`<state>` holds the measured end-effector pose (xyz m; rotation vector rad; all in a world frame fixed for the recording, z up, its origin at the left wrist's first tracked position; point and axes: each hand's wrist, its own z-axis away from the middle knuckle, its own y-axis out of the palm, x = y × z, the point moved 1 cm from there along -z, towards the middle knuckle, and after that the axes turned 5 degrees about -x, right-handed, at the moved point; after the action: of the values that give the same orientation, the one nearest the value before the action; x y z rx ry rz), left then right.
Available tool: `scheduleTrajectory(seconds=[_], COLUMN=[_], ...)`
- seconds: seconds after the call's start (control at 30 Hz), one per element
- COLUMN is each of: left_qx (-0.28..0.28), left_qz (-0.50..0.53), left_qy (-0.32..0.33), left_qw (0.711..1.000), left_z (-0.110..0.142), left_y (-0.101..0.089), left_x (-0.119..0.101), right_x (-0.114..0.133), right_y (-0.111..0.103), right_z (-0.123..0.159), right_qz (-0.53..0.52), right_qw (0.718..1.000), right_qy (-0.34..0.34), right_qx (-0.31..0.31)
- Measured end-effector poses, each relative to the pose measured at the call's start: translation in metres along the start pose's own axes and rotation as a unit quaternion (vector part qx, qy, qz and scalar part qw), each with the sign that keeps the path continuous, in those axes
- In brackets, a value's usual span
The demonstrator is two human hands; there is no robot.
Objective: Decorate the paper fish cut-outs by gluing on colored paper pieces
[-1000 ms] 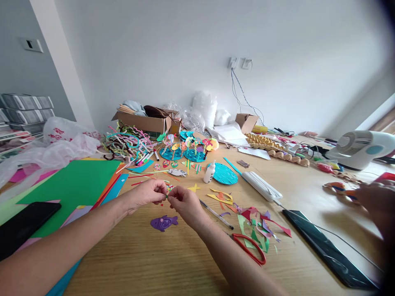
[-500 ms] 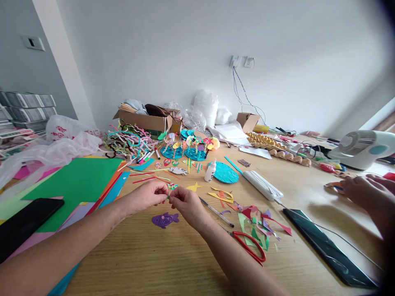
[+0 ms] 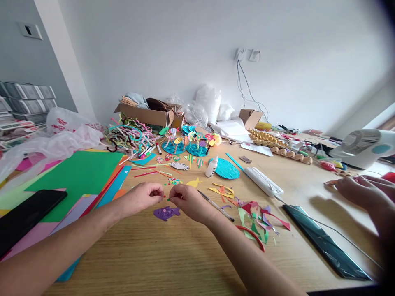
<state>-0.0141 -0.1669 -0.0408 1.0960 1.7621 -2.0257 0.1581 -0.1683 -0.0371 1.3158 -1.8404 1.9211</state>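
My left hand point(image 3: 150, 194) is closed, thumb and fingertips pinched together; a tiny red speck shows by the fingertips, and I cannot tell whether it is held. My right hand point(image 3: 187, 200) pinches a small green paper dot point(image 3: 168, 200) at its fingertips. A small gap separates the two hands. Just below them on the table lies a purple paper fish point(image 3: 167, 213) with a swirl pattern. Beyond the hands is a cluster of small coloured paper dots point(image 3: 174, 181), with a yellow paper fish point(image 3: 194, 182) to its right.
Right of my hands are a pen point(image 3: 217, 206), paper scraps point(image 3: 256, 222) and red-handled scissors point(image 3: 254, 236), partly behind my forearm. A glue bottle point(image 3: 212, 166) stands by a blue disc point(image 3: 227, 169). Coloured sheets point(image 3: 80, 172) lie left. Another person's hand point(image 3: 358, 191) is at far right.
My hands, whose fingertips met before, have drawn slightly apart. The dot cluster shows more fully now. The view has shifted a little.
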Motion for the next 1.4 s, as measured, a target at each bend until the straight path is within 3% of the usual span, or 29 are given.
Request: scheduleTrajectory(seconds=[0.27,0.57,0.83,1.4], left_qx=[-0.023,-0.092,-0.114,-0.122], left_qz=[-0.142,-0.171,-0.164,-0.153], left_qy=[0.11,0.188,0.207,0.227], left_qw=[0.984,0.963,0.958,0.954], left_z=[0.04,0.046,0.046,0.044], left_y=[0.024,0.036,0.037,0.038], left_x=[0.016,0.03,0.033,0.036], right_x=[0.003,0.005,0.01,0.017], right_y=[0.006,0.018,0.019,0.016], right_z=[-0.005,-0.016,-0.018,-0.021], right_qz=[0.169,0.284,0.328,0.356], right_qw=[0.971,0.921,0.896,0.874], right_qy=[-0.113,-0.169,-0.185,-0.202], right_qx=[0.128,0.208,0.236,0.263])
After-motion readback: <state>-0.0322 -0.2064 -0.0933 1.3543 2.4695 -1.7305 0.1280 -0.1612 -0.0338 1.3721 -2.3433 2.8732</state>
